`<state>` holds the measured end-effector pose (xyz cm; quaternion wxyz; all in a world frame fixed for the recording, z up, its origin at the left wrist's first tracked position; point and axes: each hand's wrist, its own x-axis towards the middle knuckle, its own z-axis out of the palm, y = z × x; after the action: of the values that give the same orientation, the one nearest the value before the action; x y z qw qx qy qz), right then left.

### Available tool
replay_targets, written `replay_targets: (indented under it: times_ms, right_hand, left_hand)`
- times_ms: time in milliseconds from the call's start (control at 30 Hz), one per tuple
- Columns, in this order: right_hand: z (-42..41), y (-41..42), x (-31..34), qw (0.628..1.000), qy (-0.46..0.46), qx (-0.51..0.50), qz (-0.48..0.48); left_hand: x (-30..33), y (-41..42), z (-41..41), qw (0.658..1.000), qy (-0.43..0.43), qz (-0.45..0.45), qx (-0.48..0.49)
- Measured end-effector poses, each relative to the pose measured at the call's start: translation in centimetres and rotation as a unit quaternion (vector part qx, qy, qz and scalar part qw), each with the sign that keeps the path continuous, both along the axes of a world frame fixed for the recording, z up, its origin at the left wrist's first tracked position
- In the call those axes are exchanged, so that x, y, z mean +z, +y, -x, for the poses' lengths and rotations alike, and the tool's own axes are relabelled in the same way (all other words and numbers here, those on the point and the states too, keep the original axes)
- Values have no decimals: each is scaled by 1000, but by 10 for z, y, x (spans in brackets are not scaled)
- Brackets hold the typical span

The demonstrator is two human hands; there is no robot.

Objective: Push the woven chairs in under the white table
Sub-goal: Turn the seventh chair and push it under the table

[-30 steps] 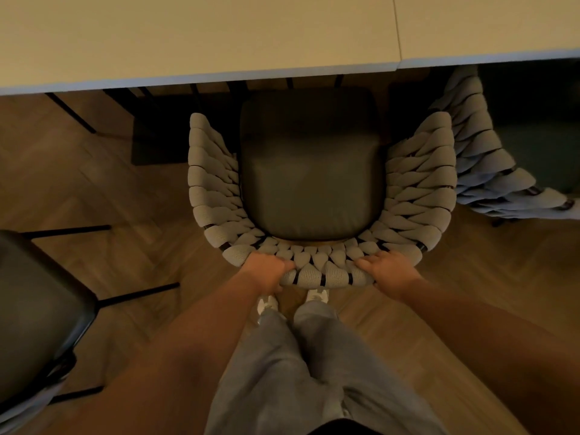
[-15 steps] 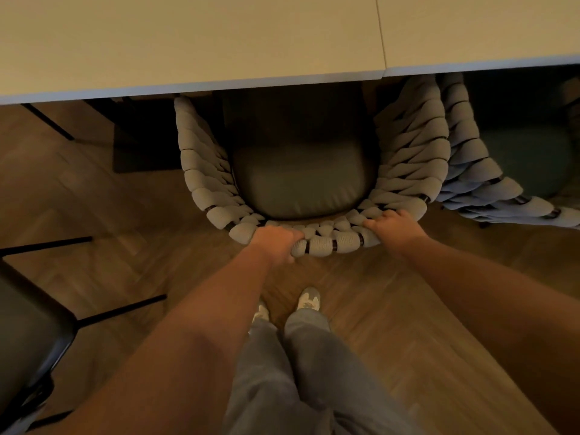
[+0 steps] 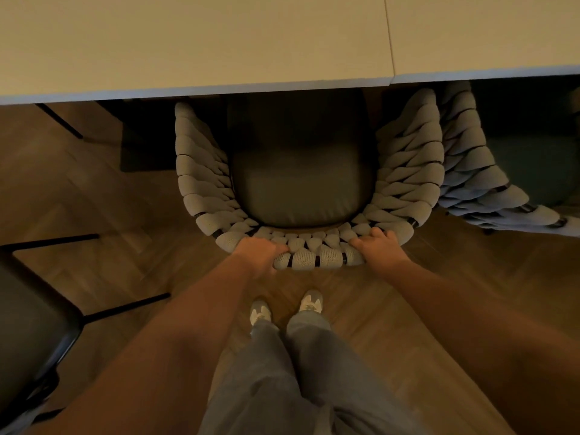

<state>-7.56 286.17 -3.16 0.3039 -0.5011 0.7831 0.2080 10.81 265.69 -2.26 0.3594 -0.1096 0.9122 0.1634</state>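
Sliding forward since a second ago: woven chair (image 3: pixel 301 196) now half under white table (image 3: pixel 194 42). Your left hand (image 3: pixel 262 255) and right hand (image 3: pixel 378 248) grip its backrest; nearly seated.

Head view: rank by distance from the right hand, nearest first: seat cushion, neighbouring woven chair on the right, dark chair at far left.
From the right hand, gripping the woven chair's back rim:
1. Seat cushion, just ahead of the hand, inside the woven back.
2. Neighbouring woven chair, off to the right, partly under the table.
3. Dark chair, far left edge, beyond the left hand.
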Motion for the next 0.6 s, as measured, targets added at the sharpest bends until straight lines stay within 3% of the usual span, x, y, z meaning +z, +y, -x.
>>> replay_targets:
  times_ms: [333, 433, 600]
  right_hand:
    - [-3, -4, 5, 999, -31, -13, 15]
    - [0, -8, 15, 991, -119, -65, 24]
    - [-1, -12, 29, 924, -196, -250, 211]
  left_hand:
    - [2, 0, -3, 1000, -20, 14, 1]
    - [9, -2, -7, 991, -9, -66, 113]
    - [34, -8, -20, 919, 101, -147, 351]
